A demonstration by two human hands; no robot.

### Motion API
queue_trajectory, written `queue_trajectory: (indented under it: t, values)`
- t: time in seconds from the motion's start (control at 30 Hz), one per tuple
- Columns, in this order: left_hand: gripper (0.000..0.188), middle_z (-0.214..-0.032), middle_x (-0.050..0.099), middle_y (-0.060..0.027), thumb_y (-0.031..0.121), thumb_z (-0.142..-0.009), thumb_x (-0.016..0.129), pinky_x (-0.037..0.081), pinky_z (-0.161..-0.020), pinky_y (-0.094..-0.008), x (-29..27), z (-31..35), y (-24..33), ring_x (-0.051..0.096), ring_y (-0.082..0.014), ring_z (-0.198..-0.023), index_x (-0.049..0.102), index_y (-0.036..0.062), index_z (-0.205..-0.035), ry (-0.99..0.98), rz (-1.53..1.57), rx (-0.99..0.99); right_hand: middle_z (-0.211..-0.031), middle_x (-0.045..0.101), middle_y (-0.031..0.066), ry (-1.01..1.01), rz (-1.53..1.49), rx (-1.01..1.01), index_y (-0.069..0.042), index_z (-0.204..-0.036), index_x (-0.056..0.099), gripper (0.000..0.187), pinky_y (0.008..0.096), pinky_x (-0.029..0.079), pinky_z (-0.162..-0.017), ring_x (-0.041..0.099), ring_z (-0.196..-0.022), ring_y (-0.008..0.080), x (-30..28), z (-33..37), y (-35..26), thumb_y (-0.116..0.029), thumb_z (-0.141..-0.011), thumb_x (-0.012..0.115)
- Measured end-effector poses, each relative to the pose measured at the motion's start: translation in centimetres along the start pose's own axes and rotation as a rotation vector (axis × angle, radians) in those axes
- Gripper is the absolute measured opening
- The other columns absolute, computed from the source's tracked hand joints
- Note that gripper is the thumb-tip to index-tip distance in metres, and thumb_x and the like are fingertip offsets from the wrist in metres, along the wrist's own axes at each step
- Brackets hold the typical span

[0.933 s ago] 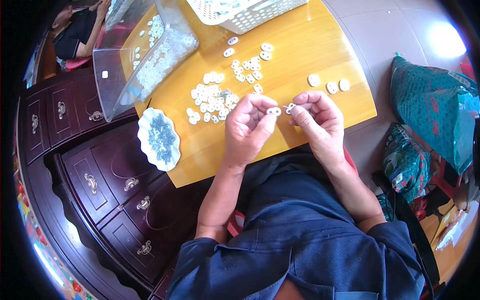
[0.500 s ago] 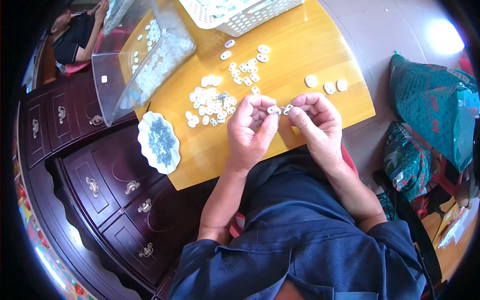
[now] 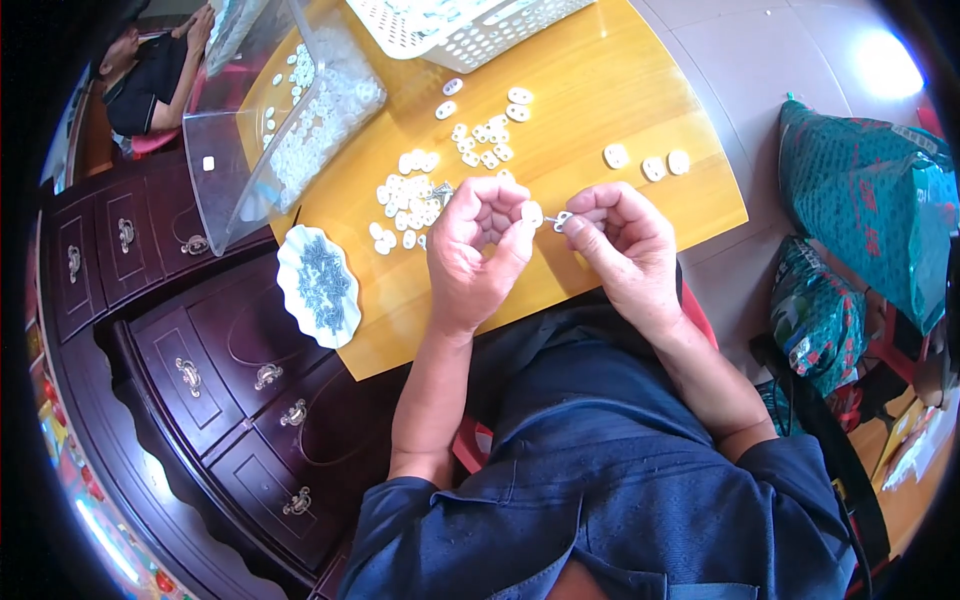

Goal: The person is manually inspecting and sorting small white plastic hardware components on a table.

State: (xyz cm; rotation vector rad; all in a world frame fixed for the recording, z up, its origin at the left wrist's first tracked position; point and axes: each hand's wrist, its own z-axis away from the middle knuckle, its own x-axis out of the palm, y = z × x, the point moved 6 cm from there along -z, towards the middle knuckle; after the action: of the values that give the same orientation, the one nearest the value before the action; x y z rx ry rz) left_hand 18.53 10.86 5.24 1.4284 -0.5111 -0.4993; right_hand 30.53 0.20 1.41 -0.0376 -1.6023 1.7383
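Little is shifted since the earlier frames, both hands being kept just beside the heap of white discs (image 3: 410,200): a pale oval disc (image 3: 532,213) is pinched by the left hand (image 3: 478,240), and a tiny metal piece (image 3: 562,218), easily dropped, by the right hand (image 3: 622,240).

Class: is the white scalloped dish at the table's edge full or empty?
Partly full: the scalloped dish holds a pile of small dark screws.

Single head view: looks steeply down from above, close over the counter (image 3: 600,130); person's forearms enter from the near edge; fisheye rim bends edges.
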Motion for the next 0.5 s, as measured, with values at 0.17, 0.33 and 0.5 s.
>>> queue_trajectory:
  t: [0.17,0.33,0.5]
  values:
    - [0.014,-0.086,0.068,-0.001,-0.004,-0.088,0.069,0.052,-0.065,-0.0202,-0.67,-0.41,0.06,0.062,-0.0039,-0.071,0.066,0.0003,-0.101,-0.082,-0.147,0.023,-0.09,0.068,-0.0002,0.006,0.035,0.001,0.001,-0.106,0.065,0.012,0.0188,0.051,-0.075,0.062,-0.082,0.0028,-0.21,-0.05,0.13,-0.002,-0.095,0.069]
    - [0.015,-0.083,0.069,-0.0012,-0.004,-0.086,0.067,0.053,-0.065,-0.0209,-0.61,-0.71,0.29,0.063,-0.0042,-0.071,0.067,0.0005,-0.1,-0.126,-0.219,0.014,-0.088,0.068,-0.001,0.016,0.059,0.004,0.001,-0.105,0.066,0.013,0.0189,0.05,-0.073,0.061,-0.08,0.0022,-0.28,-0.07,0.25,-0.002,-0.093,0.07]
    - [0.015,-0.083,0.069,-0.0015,-0.005,-0.085,0.066,0.053,-0.066,-0.0209,-0.51,-0.85,0.52,0.064,-0.0044,-0.072,0.068,-0.0001,-0.1,-0.15,-0.255,0.015,-0.087,0.067,-0.0016,0.014,0.074,0.013,0.001,-0.104,0.066,0.013,0.0185,0.05,-0.072,0.06,-0.078,0.0017,-0.38,-0.11,0.4,-0.002,-0.093,0.07]
